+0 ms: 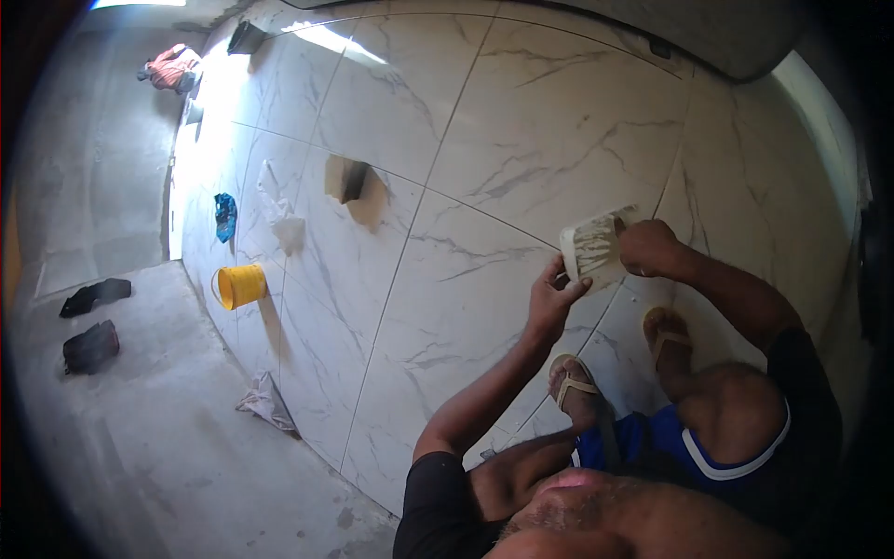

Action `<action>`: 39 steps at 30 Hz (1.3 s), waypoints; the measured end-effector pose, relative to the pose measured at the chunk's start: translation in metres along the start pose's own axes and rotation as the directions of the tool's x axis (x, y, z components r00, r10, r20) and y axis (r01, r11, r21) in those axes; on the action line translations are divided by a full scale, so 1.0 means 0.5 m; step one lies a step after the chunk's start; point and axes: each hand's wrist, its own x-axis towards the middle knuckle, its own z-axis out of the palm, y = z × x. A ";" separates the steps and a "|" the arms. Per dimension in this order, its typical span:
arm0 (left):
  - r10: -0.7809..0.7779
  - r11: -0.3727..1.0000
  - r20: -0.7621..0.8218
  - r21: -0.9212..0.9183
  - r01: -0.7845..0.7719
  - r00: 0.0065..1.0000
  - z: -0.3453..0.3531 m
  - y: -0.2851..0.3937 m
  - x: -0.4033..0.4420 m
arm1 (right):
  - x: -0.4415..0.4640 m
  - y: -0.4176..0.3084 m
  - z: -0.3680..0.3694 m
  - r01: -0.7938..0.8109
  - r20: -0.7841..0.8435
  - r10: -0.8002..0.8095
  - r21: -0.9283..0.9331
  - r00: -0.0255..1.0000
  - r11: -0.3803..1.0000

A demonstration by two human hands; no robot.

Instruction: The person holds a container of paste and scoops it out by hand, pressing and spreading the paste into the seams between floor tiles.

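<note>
My left hand [556, 300] grips the near left edge of a white plastic container [570, 250], its thumb on the rim. The container is tilted, and its inside is streaked with a pale paste. At its right side my right hand [649, 249] is closed, knuckles up. A short dark bit of something shows at its fingers by the container's opening, too small to name. Both hands are low over the marble-patterned floor tiles [484, 307], in front of my sandalled feet.
A yellow bucket [242, 286], a blue plastic bag [225, 217], a clear plastic bag [287, 228] and a box-like brown object [346, 179] are on the tiles. A whitish cloth [265, 401] lies at the tile edge beside bare concrete [177, 456]. Another person [172, 69] is far off at upper left.
</note>
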 end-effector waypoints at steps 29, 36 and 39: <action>0.022 0.999 0.001 0.025 -0.022 1.000 0.001 0.013 -0.013 | 0.006 -0.006 0.038 0.042 0.103 -0.049 0.064 0.993 0.997; 0.054 0.997 -0.024 0.054 -0.052 0.998 -0.008 0.000 -0.001 | -0.027 -0.042 -0.030 0.096 0.117 -0.095 -0.005 0.989 0.995; 0.046 0.999 -0.033 0.020 -0.045 0.998 -0.008 0.005 -0.005 | -0.025 -0.042 -0.020 0.162 0.229 -0.135 -0.106 0.964 0.981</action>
